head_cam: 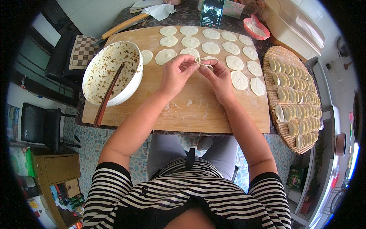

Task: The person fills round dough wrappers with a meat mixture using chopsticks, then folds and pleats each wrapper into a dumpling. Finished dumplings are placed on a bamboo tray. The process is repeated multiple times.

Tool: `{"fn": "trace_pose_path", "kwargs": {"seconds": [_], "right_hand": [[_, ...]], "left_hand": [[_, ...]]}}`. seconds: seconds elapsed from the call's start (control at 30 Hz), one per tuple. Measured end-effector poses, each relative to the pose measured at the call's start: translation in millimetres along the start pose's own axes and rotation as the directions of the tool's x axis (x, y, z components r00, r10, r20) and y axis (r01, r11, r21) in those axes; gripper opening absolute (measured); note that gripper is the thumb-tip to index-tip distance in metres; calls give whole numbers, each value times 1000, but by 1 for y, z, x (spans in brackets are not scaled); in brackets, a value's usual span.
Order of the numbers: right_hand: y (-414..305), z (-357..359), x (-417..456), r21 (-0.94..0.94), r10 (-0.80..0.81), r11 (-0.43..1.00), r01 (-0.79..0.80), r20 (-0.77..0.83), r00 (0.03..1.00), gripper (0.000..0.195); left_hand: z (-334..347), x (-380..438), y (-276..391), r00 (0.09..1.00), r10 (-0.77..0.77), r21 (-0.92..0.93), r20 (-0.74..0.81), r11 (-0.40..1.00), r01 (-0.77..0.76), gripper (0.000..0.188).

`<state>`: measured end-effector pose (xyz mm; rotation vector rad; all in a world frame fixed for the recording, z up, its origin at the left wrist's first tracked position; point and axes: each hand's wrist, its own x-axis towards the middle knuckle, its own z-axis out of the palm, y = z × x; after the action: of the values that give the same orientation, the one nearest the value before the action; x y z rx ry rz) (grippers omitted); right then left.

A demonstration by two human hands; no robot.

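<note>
Over the middle of a floured wooden board (200, 114), my left hand (177, 73) and my right hand (217, 75) meet at the fingertips. Both pinch one folded dumpling wrapper (199, 63); my fingers cover much of it, and any filling inside cannot be seen. Rows of round dough wrappers (210, 48) lie flat beyond and to the right of my hands. At the board's left stands a white bowl (134, 83) with bits of filling smeared over its inside. A pair of brown chopsticks (110, 93) leans across its near rim.
Right of the board, an oval woven tray (271, 100) holds rows of folded dumplings (297, 96). A red dish of flour (257, 30) and a phone (212, 14) are behind the board. A wooden rolling pin (123, 26) lies at the back left, near a plastic-lidded container (297, 23) at the right.
</note>
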<state>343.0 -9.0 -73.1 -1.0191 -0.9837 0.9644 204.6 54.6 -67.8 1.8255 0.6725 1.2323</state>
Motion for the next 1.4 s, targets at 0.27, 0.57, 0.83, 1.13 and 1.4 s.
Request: {"fn": "trace_pose_path", "kwargs": {"seconds": [0.27,0.57,0.83,1.13,1.4], "right_hand": [[0,-2,-1,-88,-16,996,21,49,999,13],[-4,-1,-1,-2,4,1000,-3,96,995,14],[7,-12,3,-105,17,994,-9,76,997,15],[1,-8,-3,-4,106,994,-106,147,983,17],[0,-11,-3,-18,77,997,-75,141,987,27]], "left_hand": [[-8,0,-1,983,169,141,64,974,-177,10],[-7,2,8,994,91,72,54,993,-95,14],[-9,5,2,982,149,107,117,981,-162,12],[-10,0,10,993,50,84,103,995,-59,12],[2,1,2,998,51,-162,20,986,-47,13]]}}
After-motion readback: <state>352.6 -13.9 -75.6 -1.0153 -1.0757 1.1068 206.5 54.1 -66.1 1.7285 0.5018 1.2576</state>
